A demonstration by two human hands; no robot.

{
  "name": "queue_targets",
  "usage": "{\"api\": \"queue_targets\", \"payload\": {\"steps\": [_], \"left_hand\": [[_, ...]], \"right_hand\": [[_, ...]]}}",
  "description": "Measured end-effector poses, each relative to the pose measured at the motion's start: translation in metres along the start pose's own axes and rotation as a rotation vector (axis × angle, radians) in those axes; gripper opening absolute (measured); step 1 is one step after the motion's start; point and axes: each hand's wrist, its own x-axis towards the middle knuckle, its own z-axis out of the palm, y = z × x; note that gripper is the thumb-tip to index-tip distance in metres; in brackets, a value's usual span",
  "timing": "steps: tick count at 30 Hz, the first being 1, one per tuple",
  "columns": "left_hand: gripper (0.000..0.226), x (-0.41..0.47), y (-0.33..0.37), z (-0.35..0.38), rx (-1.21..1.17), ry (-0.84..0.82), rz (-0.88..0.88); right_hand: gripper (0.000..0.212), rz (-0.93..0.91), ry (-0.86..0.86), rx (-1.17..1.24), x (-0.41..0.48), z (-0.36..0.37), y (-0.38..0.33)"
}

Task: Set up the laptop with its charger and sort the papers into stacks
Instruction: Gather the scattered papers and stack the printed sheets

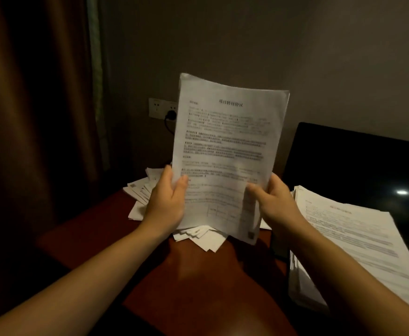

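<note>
The fingers (168, 173) of the left hand (167, 202) curl round the lower left edge of a sheaf of printed papers (227, 146), thumb across the front and the rest behind; the sheaf stands nearly upright above the table, its top leaning a little to the right; the right hand (276, 204) grips the lower right edge the same way, thumb on the printed face.

At the far left hangs a brown curtain (36, 117); on the wall beside it sits a white socket plate (158, 107) with a black plug (171, 115) in it, whose cable drops behind the sheaf; below, a loose, fanned pile of sheets (139, 190) lies on the reddish-brown table (198, 275), partly hidden by the hands and the held sheaf; to the right a thick stack of papers (358, 243) lies flat, printed side up, just beside the right forearm; behind it stands the laptop (356, 161), lid open, screen dark with one small glint of light.
</note>
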Motion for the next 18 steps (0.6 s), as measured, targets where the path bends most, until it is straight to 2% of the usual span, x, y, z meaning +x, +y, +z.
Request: {"api": "queue_targets", "payload": {"steps": [3, 7, 14, 18], "left_hand": [[0.015, 0.0, -0.001, 0.004, 0.019, -0.029, -0.035], [0.018, 0.007, 0.012, 0.024, -0.09, -0.147, -0.167], [0.02, -0.006, 0.033, 0.104, -0.255, -0.323, -0.313], [0.03, -0.012, 0.037, 0.147, -0.198, -0.47, -0.326]], "right_hand": [[0.014, 0.08, 0.032, 0.038, -0.002, -0.015, 0.005], [0.019, 0.084, 0.048, 0.022, -0.01, -0.049, 0.001], [0.022, 0.135, 0.174, 0.027, -0.041, -0.138, -0.001], [0.032, 0.191, 0.224, -0.048, -0.064, -0.187, 0.007]]}}
